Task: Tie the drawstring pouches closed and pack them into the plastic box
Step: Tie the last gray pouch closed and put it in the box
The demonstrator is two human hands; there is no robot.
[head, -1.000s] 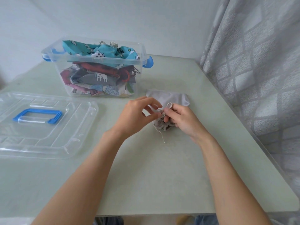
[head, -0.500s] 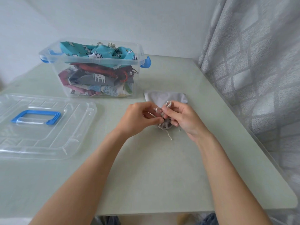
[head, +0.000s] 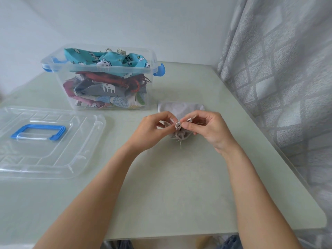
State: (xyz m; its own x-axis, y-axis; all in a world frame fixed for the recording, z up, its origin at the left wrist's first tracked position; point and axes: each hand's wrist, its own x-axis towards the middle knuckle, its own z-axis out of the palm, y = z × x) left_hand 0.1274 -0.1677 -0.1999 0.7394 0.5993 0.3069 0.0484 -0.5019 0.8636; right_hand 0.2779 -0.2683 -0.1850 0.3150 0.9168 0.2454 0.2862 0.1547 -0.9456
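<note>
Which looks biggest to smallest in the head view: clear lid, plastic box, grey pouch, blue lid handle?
1. Clear lid and plastic box: too alike to rank, since the lid lies nearer the camera.
2. Blue lid handle and grey pouch: also close, with the pouch partly hidden behind the hands.

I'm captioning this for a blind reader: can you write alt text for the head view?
Two hands, left hand and right hand, pinch the drawstring of a grey pouch on a table. Behind stands a plastic box of pouches, its lid beside it.
</note>
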